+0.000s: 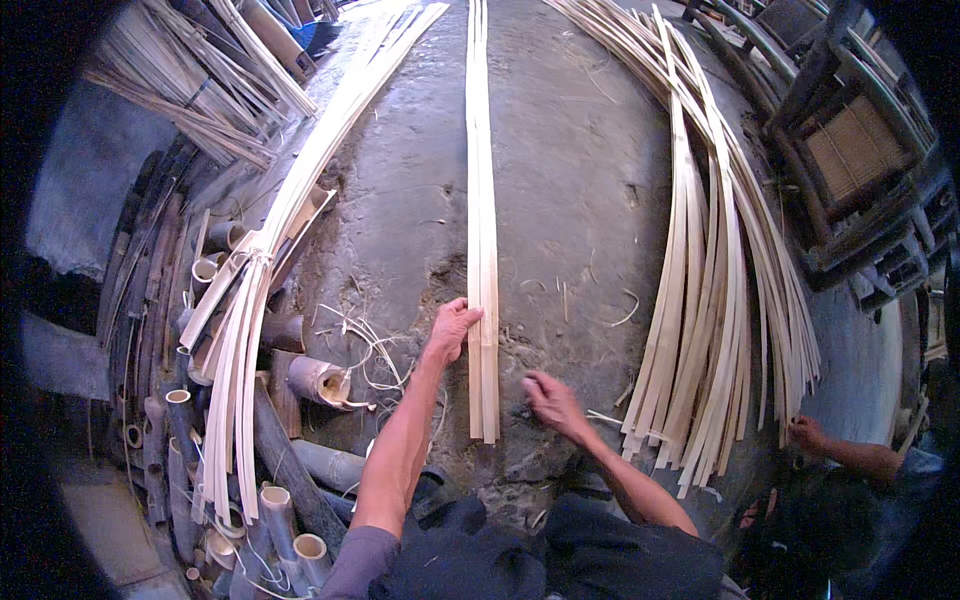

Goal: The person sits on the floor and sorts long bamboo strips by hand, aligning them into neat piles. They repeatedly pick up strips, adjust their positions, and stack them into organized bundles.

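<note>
A narrow bundle of long, flat, pale bamboo strips runs straight away from me along the floor. My left hand grips its left edge, thumb and fingers closed around the strips a little above their near ends. To the right of those ends, apart from them, my right hand hovers with curled fingers; whether anything small is inside them is hidden. Farther right a wide fan of loose bamboo strips lies spread out. On the left, a tied bundle of strips rests over bamboo pieces.
Cut bamboo tubes and poles crowd the left side, with curled thin shavings beside them. More strips are stacked at far left. Another person's hand is beside the right fan. Dark wooden furniture stands at far right.
</note>
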Motion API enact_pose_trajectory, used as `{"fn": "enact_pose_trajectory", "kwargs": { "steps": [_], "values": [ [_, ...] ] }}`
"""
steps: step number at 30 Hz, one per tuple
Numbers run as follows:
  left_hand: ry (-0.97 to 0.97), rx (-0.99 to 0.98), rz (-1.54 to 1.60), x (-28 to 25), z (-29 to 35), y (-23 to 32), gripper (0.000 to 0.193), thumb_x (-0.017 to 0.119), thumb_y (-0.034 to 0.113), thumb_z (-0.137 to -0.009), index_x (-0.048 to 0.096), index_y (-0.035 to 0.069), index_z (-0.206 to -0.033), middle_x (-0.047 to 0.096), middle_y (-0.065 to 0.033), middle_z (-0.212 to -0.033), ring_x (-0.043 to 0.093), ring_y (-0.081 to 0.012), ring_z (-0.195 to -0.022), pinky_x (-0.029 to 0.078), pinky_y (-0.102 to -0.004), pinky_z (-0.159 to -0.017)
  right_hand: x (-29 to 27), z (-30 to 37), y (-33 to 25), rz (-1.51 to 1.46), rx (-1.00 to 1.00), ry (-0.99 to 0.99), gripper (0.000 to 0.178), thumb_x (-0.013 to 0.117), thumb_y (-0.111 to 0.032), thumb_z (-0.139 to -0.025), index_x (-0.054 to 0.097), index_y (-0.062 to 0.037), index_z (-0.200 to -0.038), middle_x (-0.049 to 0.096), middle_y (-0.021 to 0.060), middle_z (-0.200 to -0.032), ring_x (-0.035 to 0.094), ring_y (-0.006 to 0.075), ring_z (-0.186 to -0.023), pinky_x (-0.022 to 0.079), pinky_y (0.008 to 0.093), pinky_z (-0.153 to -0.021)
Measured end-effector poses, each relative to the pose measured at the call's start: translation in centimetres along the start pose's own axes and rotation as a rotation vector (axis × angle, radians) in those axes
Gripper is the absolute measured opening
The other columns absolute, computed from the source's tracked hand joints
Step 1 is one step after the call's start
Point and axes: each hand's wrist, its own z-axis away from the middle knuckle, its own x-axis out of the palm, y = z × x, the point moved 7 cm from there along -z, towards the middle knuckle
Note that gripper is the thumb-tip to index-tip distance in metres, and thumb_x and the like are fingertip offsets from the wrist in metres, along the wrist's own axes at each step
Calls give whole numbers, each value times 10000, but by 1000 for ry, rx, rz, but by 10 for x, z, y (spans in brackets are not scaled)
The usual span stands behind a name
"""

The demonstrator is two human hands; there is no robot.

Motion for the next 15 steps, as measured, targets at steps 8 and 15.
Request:
{"fn": "enact_pose_trajectory", "kwargs": {
  "steps": [8, 15],
  "values": [
    [111, -62, -89, -22, 11, -2, 241, 660, 85, -851, 589, -14, -1059, 666, -74, -902, 630, -138, -776, 525, -295, -680, 35, -19, -48, 306, -321, 212, 712, 644, -417, -857, 326, -97, -1408, 630, 165, -935, 644, 359, -803, 505, 457, -657],
    [138, 27, -151, -37, 15, -18, 225, 659, 104, -859, 604, -15, -1042, 669, -78, -910, 618, -132, -763, 517, -292, -673, 50, -33, -23, 74, -52, 75, 564, 607, -235, -867, 394, -31, -1349, 627, 137, -895, 644, 306, -800, 507, 413, -680]
  ]
}}
